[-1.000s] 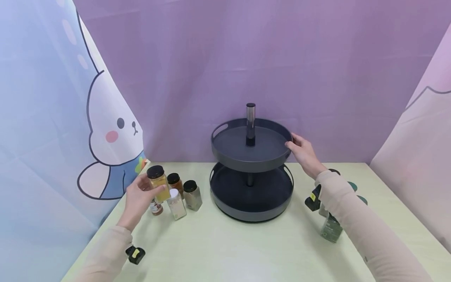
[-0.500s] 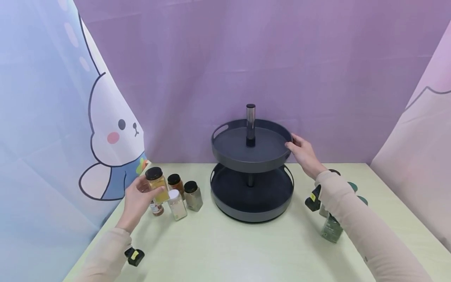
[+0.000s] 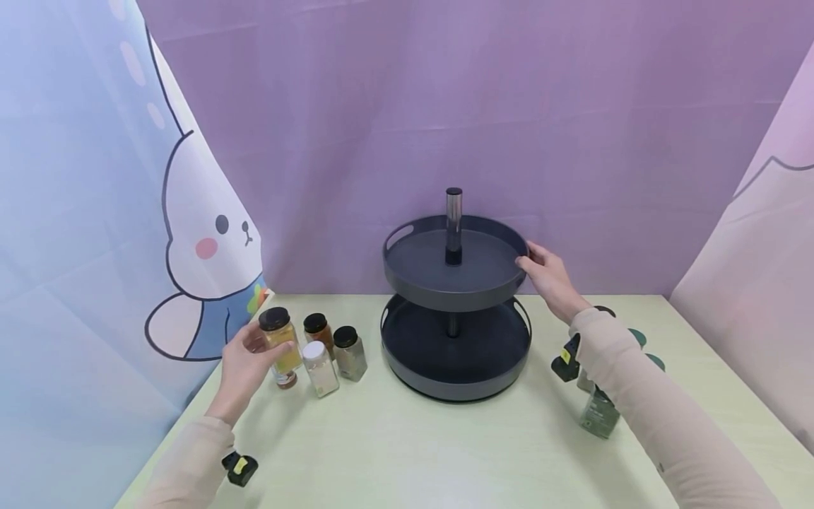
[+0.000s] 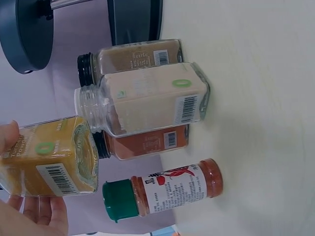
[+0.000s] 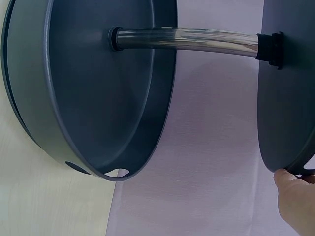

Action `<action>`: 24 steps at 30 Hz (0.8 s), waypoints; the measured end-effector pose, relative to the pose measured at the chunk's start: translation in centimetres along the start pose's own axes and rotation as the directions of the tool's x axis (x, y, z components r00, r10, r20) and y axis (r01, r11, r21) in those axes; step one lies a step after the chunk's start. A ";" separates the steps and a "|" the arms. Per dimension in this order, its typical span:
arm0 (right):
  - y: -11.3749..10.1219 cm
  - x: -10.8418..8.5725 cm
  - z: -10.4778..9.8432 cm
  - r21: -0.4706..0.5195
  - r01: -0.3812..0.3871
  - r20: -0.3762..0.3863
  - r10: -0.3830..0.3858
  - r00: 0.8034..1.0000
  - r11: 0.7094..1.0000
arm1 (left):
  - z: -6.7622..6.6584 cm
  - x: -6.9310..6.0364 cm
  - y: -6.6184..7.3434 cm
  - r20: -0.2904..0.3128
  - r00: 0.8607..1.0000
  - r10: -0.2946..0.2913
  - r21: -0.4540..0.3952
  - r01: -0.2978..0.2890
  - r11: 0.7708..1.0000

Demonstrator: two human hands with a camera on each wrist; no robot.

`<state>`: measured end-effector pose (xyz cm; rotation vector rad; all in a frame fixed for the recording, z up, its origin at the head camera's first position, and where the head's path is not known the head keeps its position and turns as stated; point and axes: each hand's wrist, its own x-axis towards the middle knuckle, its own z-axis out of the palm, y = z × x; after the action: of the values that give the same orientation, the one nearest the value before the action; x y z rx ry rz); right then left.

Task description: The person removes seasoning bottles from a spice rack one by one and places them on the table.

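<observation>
My left hand (image 3: 242, 364) holds a square clear jar of yellow powder (image 3: 285, 348) with a black lid, raised off the table at the left. Close up in the left wrist view, the same jar (image 4: 61, 160) shows its barcode, with thumb above and fingers beneath. At centre stands a dark grey two-tier round tray stand (image 3: 454, 300) with a metal post; both tiers look bare. My right hand (image 3: 552, 284) grips the upper tier's rim at the right handle cutout. Seen from the right wrist, the thumb (image 5: 285, 178) presses that rim while the other fingers are mostly hidden.
Beside the left hand stand a white-lidded jar (image 3: 322, 375), a black-lidded brownish jar (image 3: 351, 359), a reddish-orange jar (image 3: 321, 336) and a green-capped red shaker bottle (image 4: 170, 189). A dark green jar (image 3: 599, 416) and other lids, partly behind the right sleeve, are at right.
The left hand has drifted slightly left and down with the yellow jar, which now covers more of the shaker bottle behind it. My right hand stays on the upper rim.
</observation>
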<state>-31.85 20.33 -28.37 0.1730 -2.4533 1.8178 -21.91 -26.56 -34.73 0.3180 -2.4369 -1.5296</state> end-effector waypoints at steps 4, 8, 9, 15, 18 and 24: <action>0.0 -0.1 0.0 0.008 0.000 0.002 0.000 1.000 1.000 | 0.1 0.0 -0.4 0.002 1.000 -0.005 0.006 0.005 1.000; 0.0 0.0 0.0 0.007 -0.001 -0.002 0.001 1.000 1.000 | 0.2 -0.1 -0.8 0.013 1.000 -0.008 0.012 0.007 1.000; 0.0 0.0 0.0 0.005 -0.001 -0.003 0.002 1.000 1.000 | 0.2 -0.1 -0.9 0.017 1.000 -0.009 0.015 0.008 1.000; 0.0 -0.1 0.0 0.006 -0.007 -0.003 0.007 1.000 1.000 | 0.2 -0.1 -1.8 0.040 0.999 -0.017 0.023 0.016 1.000; -0.1 -0.1 -0.1 0.006 -0.008 -0.005 0.008 1.000 1.000 | 0.3 -0.2 -2.5 0.055 0.998 -0.030 0.031 0.028 0.999; -0.1 -0.1 0.0 -0.001 -0.010 0.000 0.010 1.000 1.000 | 0.4 -0.3 -3.7 0.084 0.996 -0.041 0.067 0.035 0.997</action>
<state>-31.72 20.32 -28.27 0.1615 -2.4595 1.8209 -21.54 -27.67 -38.25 0.3196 -2.5647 -1.5107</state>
